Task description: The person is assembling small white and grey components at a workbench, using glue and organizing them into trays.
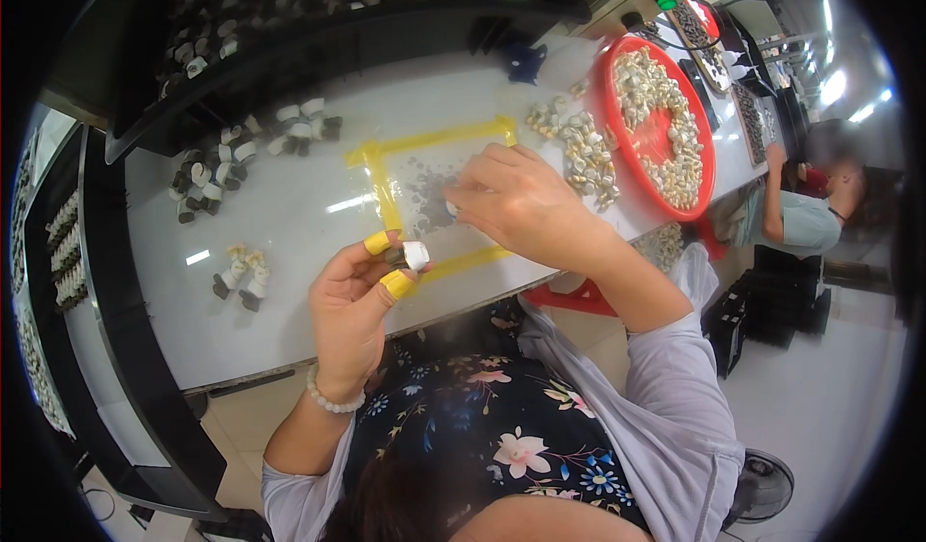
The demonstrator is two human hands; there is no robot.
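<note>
Between the yellow-wrapped thumb and finger of my left hand (349,306) is a small white piece with a dark grey base (415,255). Its white end points up and to the right. My right hand (521,200) is bent down over a patch of small dark bits (424,187) on the table, inside a frame of yellow tape (388,190). The fingertips are drawn together there, and a speck of something pale shows under them. What they pinch, if anything, is hidden.
White-and-grey pieces (207,171) stand in groups at the table's left. Cream-coloured pieces (579,151) lie beside a red round tray (709,171) holding many more. Black racks (145,349) rise at left; a dark shelf (338,40) spans the back. Another person (810,219) sits far right.
</note>
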